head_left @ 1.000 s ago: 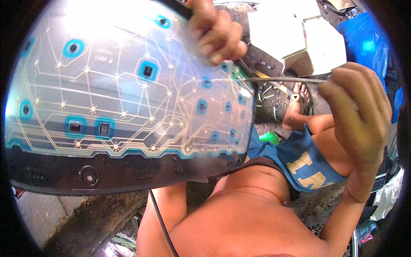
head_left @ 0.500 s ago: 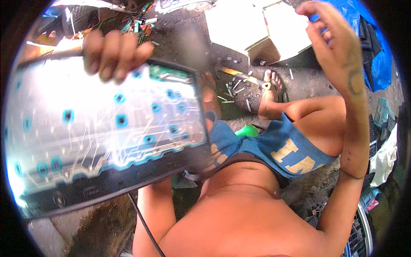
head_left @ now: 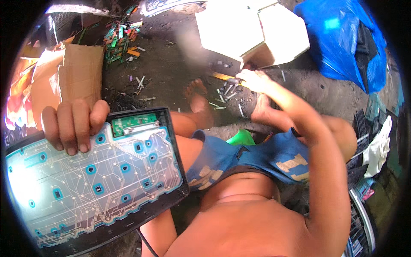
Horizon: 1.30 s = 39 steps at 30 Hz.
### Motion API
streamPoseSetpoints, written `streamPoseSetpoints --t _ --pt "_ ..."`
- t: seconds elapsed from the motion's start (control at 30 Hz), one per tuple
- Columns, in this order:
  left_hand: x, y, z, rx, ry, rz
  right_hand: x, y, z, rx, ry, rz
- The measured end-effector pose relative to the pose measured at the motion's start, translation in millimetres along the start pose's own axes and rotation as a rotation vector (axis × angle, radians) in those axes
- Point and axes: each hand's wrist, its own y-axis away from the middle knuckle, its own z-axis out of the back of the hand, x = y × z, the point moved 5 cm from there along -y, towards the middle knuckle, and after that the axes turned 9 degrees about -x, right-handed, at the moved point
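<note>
We are seeing the opened keyboard [head_left: 124, 182] at lower left, being held up off the floor [head_left: 160, 58], membrane side facing the camera. Its long axis is running crosswise with a slant, left end lower, right end higher; the green circuit board [head_left: 133, 124] is sitting at its upper right corner, and the black cable [head_left: 146, 243] is hanging from the lower edge. Of the hands, the left hand [head_left: 75, 126] is gripping the upper edge, fingers curling over onto the membrane. The right hand [head_left: 253, 80] is reaching down to the yellow-handled tool [head_left: 223, 76], fingers partly bent; we cannot tell whether they are closing on it. The tool is lying crosswise, its right part being hidden by that hand.

Around: pale strips [head_left: 221, 108] are lying scattered by the feet, the white box [head_left: 231, 28] is standing just beyond the right hand, and the blue plastic [head_left: 338, 43] is bunching up to its right. Cardboard [head_left: 81, 70] is standing behind the left hand, coloured pieces [head_left: 117, 45] are lying beyond. The keyboard is blocking part of the left arm; the right forearm is partly covering the right leg.
</note>
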Motion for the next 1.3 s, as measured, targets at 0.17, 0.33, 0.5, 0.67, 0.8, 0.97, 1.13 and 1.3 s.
streamPoseSetpoints --t 0.17,0.33,0.5,0.67,0.8,0.97,1.13,1.3 --pt "3 8 -8 -0.174 0.054 -0.011 2 -26 -52 -0.049 0.172 0.095" --pt "2 -4 -4 0.029 0.098 -0.025 -25 -30 -41 0.091 0.129 0.157" --pt "12 -17 -1 0.198 0.127 -0.055 -23 -19 -27 0.097 0.234 0.152" --pt "8 -7 1 0.138 0.118 -0.073 14 -6 17 0.215 -0.114 0.052" --pt "5 1 6 0.046 0.13 -0.048 55 28 118 -0.197 -0.355 0.194" --pt "10 -10 -4 0.014 0.147 -0.013 85 72 238 -0.296 -0.346 0.136" --pt "19 -40 -20 0.127 0.104 -0.038 149 88 348 -0.476 -0.194 0.365" --pt "35 -79 -19 0.211 0.056 -0.025 194 97 409 -0.553 -0.041 0.505"
